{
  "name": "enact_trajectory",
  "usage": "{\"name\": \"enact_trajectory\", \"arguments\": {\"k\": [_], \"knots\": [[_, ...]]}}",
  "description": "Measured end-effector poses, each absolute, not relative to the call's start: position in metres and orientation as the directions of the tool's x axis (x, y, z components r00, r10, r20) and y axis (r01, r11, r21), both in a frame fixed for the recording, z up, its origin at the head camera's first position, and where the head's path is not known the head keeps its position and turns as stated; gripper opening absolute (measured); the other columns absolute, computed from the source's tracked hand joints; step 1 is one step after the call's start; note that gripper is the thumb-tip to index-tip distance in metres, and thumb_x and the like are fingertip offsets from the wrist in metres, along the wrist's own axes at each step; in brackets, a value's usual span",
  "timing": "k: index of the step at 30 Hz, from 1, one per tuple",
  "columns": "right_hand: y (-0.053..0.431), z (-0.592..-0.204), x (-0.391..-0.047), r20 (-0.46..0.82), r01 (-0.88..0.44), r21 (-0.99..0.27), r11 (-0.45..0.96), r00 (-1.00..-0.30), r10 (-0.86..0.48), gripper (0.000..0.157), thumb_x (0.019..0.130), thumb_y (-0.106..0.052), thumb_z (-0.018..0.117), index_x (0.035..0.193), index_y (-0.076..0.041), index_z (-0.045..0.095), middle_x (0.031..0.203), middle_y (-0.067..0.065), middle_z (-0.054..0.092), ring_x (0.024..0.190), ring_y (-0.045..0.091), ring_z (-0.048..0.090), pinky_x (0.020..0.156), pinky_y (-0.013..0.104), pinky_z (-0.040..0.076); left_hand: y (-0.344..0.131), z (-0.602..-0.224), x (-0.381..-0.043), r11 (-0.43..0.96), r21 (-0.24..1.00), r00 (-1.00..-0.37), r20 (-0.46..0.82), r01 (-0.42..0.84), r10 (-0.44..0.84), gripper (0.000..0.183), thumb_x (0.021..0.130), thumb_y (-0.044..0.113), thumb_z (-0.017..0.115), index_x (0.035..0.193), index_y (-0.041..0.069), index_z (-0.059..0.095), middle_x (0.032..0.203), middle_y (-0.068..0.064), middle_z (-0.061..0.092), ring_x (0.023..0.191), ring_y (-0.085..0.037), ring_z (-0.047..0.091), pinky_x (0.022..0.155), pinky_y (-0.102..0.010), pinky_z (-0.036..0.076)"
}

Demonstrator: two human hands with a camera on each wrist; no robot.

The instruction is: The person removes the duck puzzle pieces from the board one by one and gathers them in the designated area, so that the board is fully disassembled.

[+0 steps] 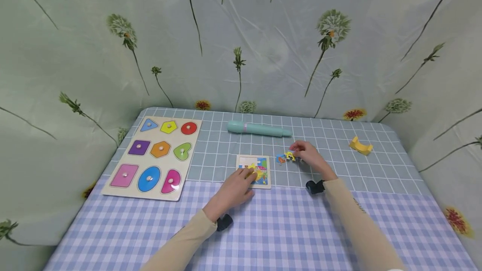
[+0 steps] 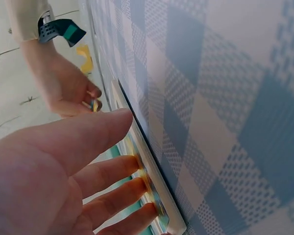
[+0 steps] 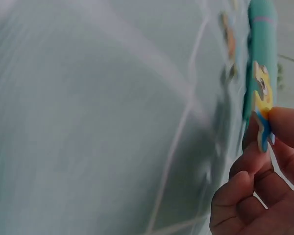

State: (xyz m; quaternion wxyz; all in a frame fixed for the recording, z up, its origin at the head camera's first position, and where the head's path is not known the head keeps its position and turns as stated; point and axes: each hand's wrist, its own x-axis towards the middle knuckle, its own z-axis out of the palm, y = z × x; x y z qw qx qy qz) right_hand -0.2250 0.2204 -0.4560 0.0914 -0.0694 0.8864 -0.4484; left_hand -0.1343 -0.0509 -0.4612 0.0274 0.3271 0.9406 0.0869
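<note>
My left hand (image 1: 234, 189) lies over a small jigsaw tray (image 1: 269, 170), a pale wooden frame around a bright picture with a yellow figure. In the left wrist view the thumb (image 2: 112, 122) is held apart and several fingertips (image 2: 148, 185) touch the picture, hiding part of it. To the right of the tray, my right hand (image 1: 309, 157) pinches a yellow and blue jigsaw piece (image 3: 262, 95) between thumb and finger, raised above the cloth and showing its thin edge. A blue and orange jigsaw piece (image 1: 280, 159) lies between the hand and the tray.
At the left lies a large board (image 1: 147, 195) with coloured knobbed shapes. A mint-green stick-shaped object (image 1: 260, 129) lies behind the tray, and a yellow arched block (image 1: 360, 146) sits at the far right. A dandelion-print curtain (image 1: 271, 53) hangs behind the table.
</note>
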Motion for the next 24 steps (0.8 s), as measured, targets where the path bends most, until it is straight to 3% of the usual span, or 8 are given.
{"name": "enact_trajectory", "arguments": {"k": [6, 11, 17, 20, 24], "knots": [[0.228, -0.459, -0.222, -0.101, -0.080, -0.746, 0.661, -0.967, -0.232, 0.018, 0.079, 0.005, 0.054, 0.095, 0.008, 0.062, 0.079, 0.009, 0.055, 0.070, 0.017, 0.046, 0.060, 0.028, 0.039, -0.050, -0.461, -0.135, 0.770, 0.184, -0.786, 0.022, 0.611, 0.618, 0.048, 0.091, 0.031, 0.065, 0.131, 0.005, 0.056, 0.134, -0.013, 0.052, 0.121, -0.030, 0.048, 0.102, -0.039, 0.040], [0.225, -0.462, -0.221, -0.032, -0.185, -0.631, 0.753, -0.964, -0.263, 0.014, 0.077, 0.005, 0.054, 0.087, 0.003, 0.063, 0.075, 0.006, 0.052, 0.070, 0.018, 0.045, 0.063, 0.030, 0.036, -0.048, -0.461, -0.136, 0.770, 0.181, -0.789, 0.076, 0.612, 0.609, 0.045, 0.090, 0.030, 0.067, 0.127, 0.008, 0.057, 0.124, -0.011, 0.055, 0.109, -0.027, 0.052, 0.087, -0.039, 0.048], [0.219, -0.462, -0.221, 0.013, -0.253, -0.508, 0.823, -0.958, -0.286, 0.017, 0.073, 0.010, 0.055, 0.085, 0.000, 0.061, 0.074, 0.007, 0.047, 0.069, 0.022, 0.043, 0.060, 0.033, 0.036, -0.044, -0.464, -0.135, 0.790, 0.097, -0.796, 0.097, 0.605, 0.598, 0.049, 0.090, 0.035, 0.066, 0.133, 0.015, 0.056, 0.118, -0.007, 0.052, 0.103, -0.024, 0.049, 0.078, -0.038, 0.047], [0.213, -0.461, -0.221, 0.050, -0.270, -0.513, 0.815, -0.957, -0.286, 0.020, 0.072, 0.011, 0.056, 0.087, -0.001, 0.061, 0.078, 0.008, 0.051, 0.072, 0.023, 0.047, 0.063, 0.035, 0.040, -0.044, -0.464, -0.135, 0.796, 0.084, -0.800, 0.086, 0.600, 0.594, 0.050, 0.090, 0.038, 0.065, 0.134, 0.016, 0.056, 0.121, -0.008, 0.050, 0.106, -0.024, 0.048, 0.079, -0.039, 0.046], [0.196, -0.460, -0.218, 0.089, -0.333, -0.623, 0.708, -0.929, -0.359, 0.022, 0.076, 0.011, 0.059, 0.095, 0.001, 0.063, 0.086, 0.010, 0.057, 0.079, 0.025, 0.053, 0.071, 0.038, 0.046, -0.044, -0.464, -0.135, 0.797, 0.100, -0.803, 0.056, 0.596, 0.593, 0.052, 0.091, 0.039, 0.064, 0.136, 0.015, 0.054, 0.132, -0.006, 0.048, 0.111, -0.025, 0.046, 0.083, -0.041, 0.045]]}}
